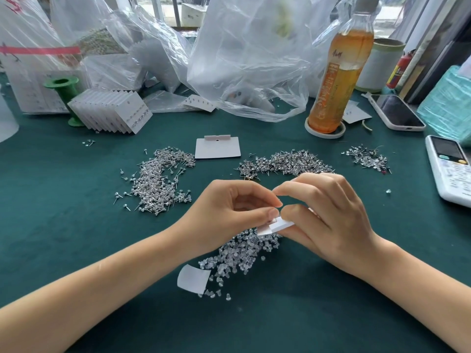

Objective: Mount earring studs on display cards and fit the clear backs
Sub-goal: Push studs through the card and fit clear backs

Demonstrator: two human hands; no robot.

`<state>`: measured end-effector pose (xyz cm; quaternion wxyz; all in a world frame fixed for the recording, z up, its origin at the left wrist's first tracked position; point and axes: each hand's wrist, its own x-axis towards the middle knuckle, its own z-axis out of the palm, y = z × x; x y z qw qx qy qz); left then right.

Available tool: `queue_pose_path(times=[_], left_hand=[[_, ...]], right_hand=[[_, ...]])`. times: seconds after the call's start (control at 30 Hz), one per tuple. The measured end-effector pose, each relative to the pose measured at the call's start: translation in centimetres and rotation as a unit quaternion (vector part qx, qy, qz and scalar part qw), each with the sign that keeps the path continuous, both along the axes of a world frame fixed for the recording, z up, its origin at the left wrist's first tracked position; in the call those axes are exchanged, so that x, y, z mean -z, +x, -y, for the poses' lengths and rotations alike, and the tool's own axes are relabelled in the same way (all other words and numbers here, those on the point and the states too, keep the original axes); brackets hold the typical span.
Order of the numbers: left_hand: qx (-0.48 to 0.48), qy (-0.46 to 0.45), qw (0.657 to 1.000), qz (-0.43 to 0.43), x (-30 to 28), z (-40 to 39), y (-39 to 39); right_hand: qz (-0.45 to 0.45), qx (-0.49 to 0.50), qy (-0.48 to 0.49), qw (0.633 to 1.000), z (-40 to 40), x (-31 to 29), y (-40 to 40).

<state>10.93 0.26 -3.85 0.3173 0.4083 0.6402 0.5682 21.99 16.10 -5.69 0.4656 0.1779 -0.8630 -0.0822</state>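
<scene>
Fingers [276, 203] of both hands curl and pinch a small white display card [276, 225] between them, left hand [229, 215] meeting right hand [323, 215] above a heap of clear backs [237, 253] on the green worktop [63, 225]. Beyond lie piles of earring studs [158, 179] and a blank card [218, 147].

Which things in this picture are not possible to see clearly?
Head view only:
- Card: mostly hidden by left hand and right hand; any studs on it are unseen.
- Clear backs: too small to count.
- Calculator: cut off by right edge.
</scene>
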Motion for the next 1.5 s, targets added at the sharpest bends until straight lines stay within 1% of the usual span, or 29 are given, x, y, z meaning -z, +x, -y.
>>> queue_pose_path(times=[0.4,0.63,0.8,0.93,1.0,1.07,1.1,1.13,1.2,1.23,1.3,1.37,1.43,1.47,1.5], left_hand=[[0.043,-0.001,0.998,-0.04,-0.4,0.2,-0.1],[0.075,-0.017,0.996,-0.054,-0.6,0.1,-0.6],[0.113,-0.043,0.993,-0.012,-0.8,0.0,-0.9],[0.129,-0.043,0.991,-0.007,-1.0,0.1,-0.9],[0.098,-0.022,0.995,-0.005,-1.1,0.0,-1.0],[0.026,0.011,0.999,-0.02,-1.2,-0.1,-1.4],[-0.004,0.019,0.998,-0.059,-1.2,0.0,-1.7],[-0.021,0.016,0.992,-0.124,-1.2,0.1,-2.1],[-0.006,-0.003,0.964,-0.266,-1.0,0.4,-2.3],[0.011,-0.004,0.95,-0.311,-0.8,0.5,-2.3],[0.028,0.012,0.932,-0.361,-0.4,0.4,-2.0],[0.014,0.03,0.926,-0.375,-0.1,0.2,-1.6],[-0.022,0.033,0.934,-0.355,0.0,0.2,-1.6],[-0.038,0.019,0.946,-0.32,0.0,0.2,-1.7],[-0.045,0.003,0.964,-0.262,-0.1,0.2,-1.8]], right_hand=[[-0.02,-0.003,0.013,1.0,0.0,0.1,0.1],[-0.014,-0.011,0.023,1.0,0.2,-0.1,0.1],[-0.035,-0.025,0.063,0.997,0.4,0.0,0.0],[-0.029,-0.03,0.069,0.997,0.4,-0.1,0.0],[-0.02,-0.023,0.031,0.999,0.4,-0.4,-0.1],[-0.009,-0.006,-0.025,1.0,0.2,-0.6,-0.1],[0.001,0.005,-0.053,0.999,0.2,-0.6,-0.1],[0.012,0.014,-0.085,0.996,0.2,-0.6,-0.1],[0.032,0.03,-0.165,0.985,0.3,-0.7,-0.1],[0.04,0.035,-0.203,0.978,0.4,-0.8,-0.2],[0.052,0.046,-0.261,0.963,0.7,-1.1,-0.3],[0.068,0.066,-0.285,0.954,0.9,-1.3,-0.5],[0.096,0.079,-0.321,0.939,1.0,-1.7,-0.7],[0.111,0.082,-0.359,0.923,1.0,-2.1,-0.8],[0.126,0.086,-0.405,0.902,0.8,-2.5,-0.8]])
